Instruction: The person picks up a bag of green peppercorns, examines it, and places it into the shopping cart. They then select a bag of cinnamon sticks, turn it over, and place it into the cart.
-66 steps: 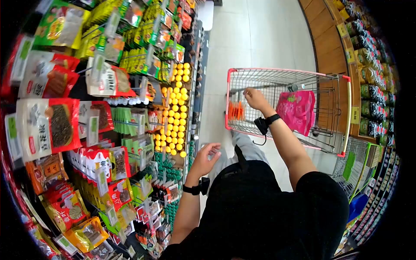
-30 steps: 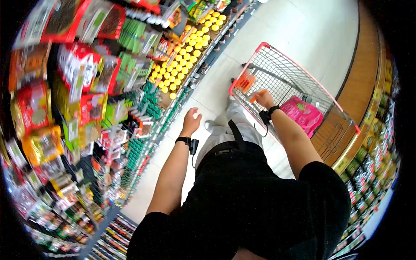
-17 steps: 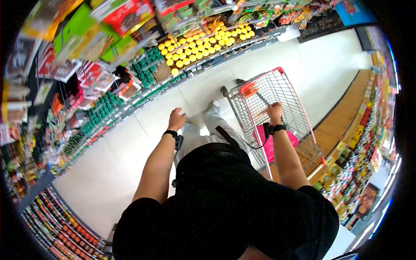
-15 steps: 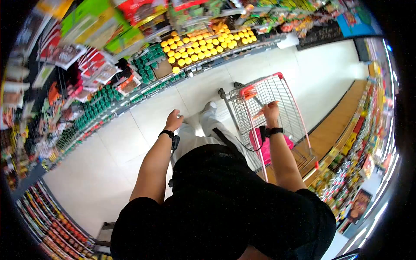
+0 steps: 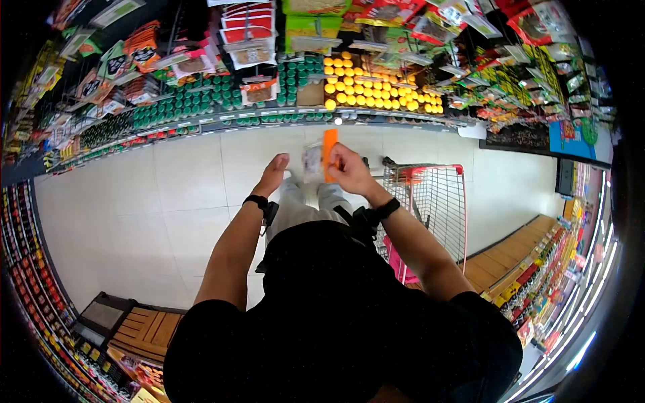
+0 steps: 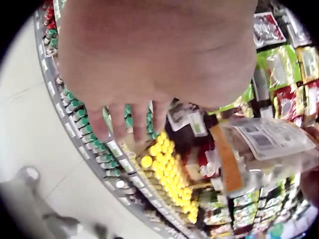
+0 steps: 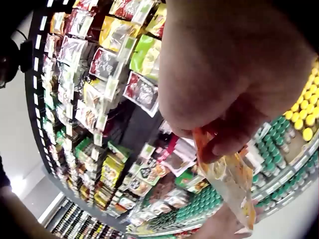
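Note:
In front of the body my right hand (image 5: 353,173) pinches a clear plastic food packet (image 5: 330,144) by its orange edge. A printed white label (image 6: 271,139) with a barcode shows on the packet in the left wrist view. Blur hides what the packet contains. My left hand (image 5: 271,176) is to the left of the packet with nothing in it, its fingers (image 6: 117,119) straight and slightly spread. In the right wrist view, the right thumb and fingers are at the packet's top, and the left hand (image 7: 219,225) appears just beyond its lower end.
A wire shopping cart (image 5: 463,201) with red-pink corners stands at the right, a pink bag (image 5: 395,258) inside. Ahead, a long shelf holds hanging food packets (image 5: 247,33), yellow-capped bottles (image 5: 376,94) and green-capped bottles (image 5: 181,104). A wooden-fronted display (image 5: 504,258) runs along the right.
My right hand has lifted the orange-edged packet from the cart and carried it left, before the body. The view has turned to face the shelf. The left hand stays empty.

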`<state>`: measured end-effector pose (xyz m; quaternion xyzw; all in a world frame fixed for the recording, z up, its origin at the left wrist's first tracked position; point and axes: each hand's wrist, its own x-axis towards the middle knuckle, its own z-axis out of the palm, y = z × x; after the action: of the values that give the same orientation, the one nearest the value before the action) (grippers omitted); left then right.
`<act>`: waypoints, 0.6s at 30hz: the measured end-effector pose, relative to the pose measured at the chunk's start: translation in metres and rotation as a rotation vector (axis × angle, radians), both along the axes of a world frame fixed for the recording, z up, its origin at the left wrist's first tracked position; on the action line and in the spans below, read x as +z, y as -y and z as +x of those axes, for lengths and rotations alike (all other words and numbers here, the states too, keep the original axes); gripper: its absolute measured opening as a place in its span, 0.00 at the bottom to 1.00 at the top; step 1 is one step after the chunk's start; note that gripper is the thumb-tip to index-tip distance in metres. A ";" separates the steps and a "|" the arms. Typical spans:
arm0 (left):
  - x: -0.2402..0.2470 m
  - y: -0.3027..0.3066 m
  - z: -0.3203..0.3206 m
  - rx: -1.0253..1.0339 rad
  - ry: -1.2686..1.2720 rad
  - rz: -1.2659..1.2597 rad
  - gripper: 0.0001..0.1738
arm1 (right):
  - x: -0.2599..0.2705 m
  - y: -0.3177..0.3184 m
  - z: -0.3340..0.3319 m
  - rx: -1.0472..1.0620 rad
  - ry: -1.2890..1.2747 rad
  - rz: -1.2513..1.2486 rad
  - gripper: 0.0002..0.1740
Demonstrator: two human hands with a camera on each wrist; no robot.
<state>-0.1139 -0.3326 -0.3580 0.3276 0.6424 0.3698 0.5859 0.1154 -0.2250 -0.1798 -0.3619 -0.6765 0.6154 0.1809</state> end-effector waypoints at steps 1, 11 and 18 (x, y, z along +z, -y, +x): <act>0.016 -0.008 -0.007 0.035 0.164 -0.026 0.27 | 0.003 0.001 -0.016 0.015 -0.040 -0.033 0.09; 0.157 -0.043 -0.016 0.204 0.506 0.261 0.16 | -0.003 -0.047 -0.008 -0.252 0.091 0.179 0.09; 0.224 -0.081 0.030 0.062 -0.247 0.636 0.22 | 0.045 -0.040 0.001 -0.213 -0.337 -0.485 0.28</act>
<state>-0.0837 -0.2513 -0.1343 0.5166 0.5704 0.5269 0.3607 0.1168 -0.1854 -0.1345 -0.3562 -0.4288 0.7877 0.2622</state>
